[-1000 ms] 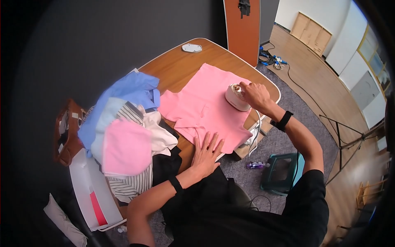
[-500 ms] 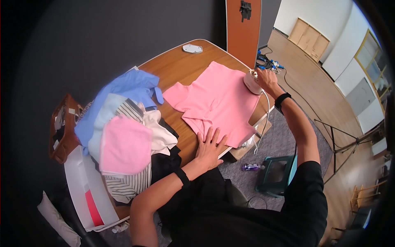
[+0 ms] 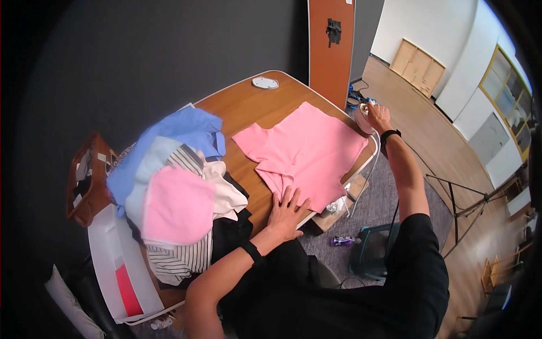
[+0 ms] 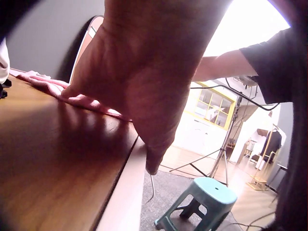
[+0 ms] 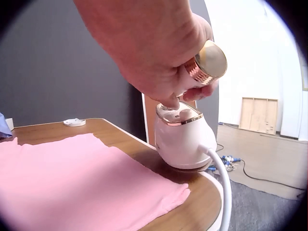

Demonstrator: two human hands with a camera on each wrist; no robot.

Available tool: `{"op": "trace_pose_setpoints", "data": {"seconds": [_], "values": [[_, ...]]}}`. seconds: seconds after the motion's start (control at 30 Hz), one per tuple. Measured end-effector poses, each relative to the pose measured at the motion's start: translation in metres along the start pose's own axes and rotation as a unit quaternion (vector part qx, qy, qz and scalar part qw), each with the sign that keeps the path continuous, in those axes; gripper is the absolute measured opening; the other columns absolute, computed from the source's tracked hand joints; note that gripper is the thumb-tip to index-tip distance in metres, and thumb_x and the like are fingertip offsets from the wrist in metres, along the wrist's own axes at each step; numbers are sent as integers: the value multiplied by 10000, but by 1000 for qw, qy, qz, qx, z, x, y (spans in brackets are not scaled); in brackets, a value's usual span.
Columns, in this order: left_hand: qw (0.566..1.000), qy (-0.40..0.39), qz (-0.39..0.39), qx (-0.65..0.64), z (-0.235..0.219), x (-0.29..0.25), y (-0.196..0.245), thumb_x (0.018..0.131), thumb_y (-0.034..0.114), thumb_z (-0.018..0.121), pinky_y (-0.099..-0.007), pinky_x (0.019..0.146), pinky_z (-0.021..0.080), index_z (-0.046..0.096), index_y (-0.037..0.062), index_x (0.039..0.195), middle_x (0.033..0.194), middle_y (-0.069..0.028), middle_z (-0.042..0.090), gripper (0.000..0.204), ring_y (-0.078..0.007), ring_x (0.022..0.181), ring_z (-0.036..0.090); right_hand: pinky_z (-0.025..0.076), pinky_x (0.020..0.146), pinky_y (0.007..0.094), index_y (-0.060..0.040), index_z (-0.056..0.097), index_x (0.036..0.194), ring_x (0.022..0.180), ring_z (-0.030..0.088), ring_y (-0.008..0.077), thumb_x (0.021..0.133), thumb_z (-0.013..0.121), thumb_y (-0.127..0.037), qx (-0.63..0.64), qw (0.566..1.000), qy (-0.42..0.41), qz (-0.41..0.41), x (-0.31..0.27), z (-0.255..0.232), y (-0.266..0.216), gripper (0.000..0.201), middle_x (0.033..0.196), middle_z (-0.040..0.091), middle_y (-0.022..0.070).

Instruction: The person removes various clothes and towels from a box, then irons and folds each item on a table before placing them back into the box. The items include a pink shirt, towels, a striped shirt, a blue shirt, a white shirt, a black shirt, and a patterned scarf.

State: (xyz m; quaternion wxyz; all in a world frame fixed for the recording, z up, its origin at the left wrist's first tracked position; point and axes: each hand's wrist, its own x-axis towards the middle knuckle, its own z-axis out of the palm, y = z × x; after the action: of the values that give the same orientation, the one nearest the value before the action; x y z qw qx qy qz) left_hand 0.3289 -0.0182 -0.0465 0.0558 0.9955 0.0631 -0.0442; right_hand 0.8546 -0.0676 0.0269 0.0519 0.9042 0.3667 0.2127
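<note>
A pink shirt [image 3: 316,150] lies spread on the wooden table [image 3: 237,110], its lower left part bunched in folds. My left hand [image 3: 285,217] rests with spread fingers on the shirt's near edge, thumb by the table's edge. My right hand [image 3: 379,117] grips the handle of a white and gold iron [image 3: 364,120] at the table's far right corner, beyond the shirt. In the right wrist view the iron [image 5: 185,142] is upright, fingers curled round its handle, its white cord hanging off the table; the pink shirt [image 5: 86,183] lies beside it.
Blue, pink and striped clothes [image 3: 178,198] are heaped at the table's left. A white oval piece [image 3: 265,83] lies at the back. Left of the table are a brown bag [image 3: 87,181] and a white bin [image 3: 110,254]. A green stool [image 3: 367,254] and a tripod [image 3: 468,209] stand to the right.
The iron in my right hand has moved right, from on top of the shirt to past its right edge. My left hand has stayed on the shirt's near edge.
</note>
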Motion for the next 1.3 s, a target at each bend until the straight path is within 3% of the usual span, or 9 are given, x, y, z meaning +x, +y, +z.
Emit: {"op": "trace_pose_setpoints", "data": {"seconds": [0.2, 0.33, 0.53, 0.7, 0.9, 0.97, 1.03, 1.2, 1.3], "values": [[992, 79, 88, 51, -3, 7, 3, 807, 471, 807, -695, 1206, 161, 275, 118, 1626, 1685, -192, 196, 1039, -461, 1552, 148, 560, 663, 514, -134, 646, 1176, 822, 725, 390, 934, 612, -193, 17, 995, -37, -91, -43, -63, -15, 252, 895, 737, 192], [997, 39, 61, 39, 7, 17, 6, 815, 419, 809, -712, 1188, 185, 263, 145, 1631, 1684, -163, 211, 1019, -444, 1533, 205, 568, 665, 493, -135, 633, 1228, 822, 733, 377, 949, 607, -211, 34, 993, -54, -100, -70, -52, -25, 290, 883, 738, 181], [999, -7, 45, 15, -1, 15, 6, 780, 385, 830, -794, 1146, 155, 212, 203, 1649, 1714, -138, 141, 1082, -447, 1561, 113, 592, 692, 487, -194, 636, 1236, 826, 747, 369, 956, 617, -311, 29, 997, -41, -52, -69, -40, -26, 304, 892, 745, 182], [997, 31, 64, -11, 4, 8, -2, 773, 345, 831, -810, 1138, 140, 249, 185, 1638, 1716, -124, 144, 1054, -437, 1567, 103, 582, 633, 468, -154, 641, 1211, 782, 741, 353, 991, 561, -211, 10, 997, -8, -79, -56, -29, -13, 241, 876, 740, 163], [994, 72, 38, 74, 21, -5, 13, 776, 305, 831, -750, 1168, 186, 269, 141, 1626, 1682, -148, 211, 1031, -425, 1549, 174, 582, 590, 450, -186, 610, 1289, 756, 747, 331, 979, 602, -233, 83, 982, 25, -170, -132, -116, -64, 314, 877, 728, 144], [995, 62, 13, 72, 20, -7, 17, 772, 294, 834, -729, 1172, 213, 275, 136, 1622, 1669, -163, 227, 1030, -418, 1545, 190, 584, 578, 435, -187, 611, 1289, 734, 747, 321, 955, 637, -263, 64, 977, -16, -201, -164, -151, -91, 344, 875, 727, 145], [996, 48, 15, 79, 18, -8, 15, 758, 295, 847, -733, 1160, 236, 267, 137, 1623, 1665, -174, 227, 1054, -416, 1548, 185, 575, 574, 434, -167, 603, 1297, 743, 745, 320, 942, 654, -271, 74, 961, -6, -266, -187, -151, -106, 373, 882, 726, 151], [997, 34, 4, 63, 16, -11, 13, 719, 344, 879, -754, 1141, 258, 223, 138, 1629, 1670, -178, 205, 1140, -419, 1556, 160, 565, 589, 455, -154, 598, 1304, 725, 734, 339, 949, 633, -247, 120, 942, -25, -313, -221, -138, -125, 368, 845, 726, 162], [998, 20, -4, 57, 15, -11, 13, 733, 367, 869, -754, 1142, 256, 221, 135, 1628, 1671, -183, 200, 1129, -417, 1558, 154, 562, 584, 461, -162, 598, 1321, 707, 736, 336, 944, 637, -249, 98, 955, -40, -276, -217, -134, -117, 389, 829, 733, 155]]}}
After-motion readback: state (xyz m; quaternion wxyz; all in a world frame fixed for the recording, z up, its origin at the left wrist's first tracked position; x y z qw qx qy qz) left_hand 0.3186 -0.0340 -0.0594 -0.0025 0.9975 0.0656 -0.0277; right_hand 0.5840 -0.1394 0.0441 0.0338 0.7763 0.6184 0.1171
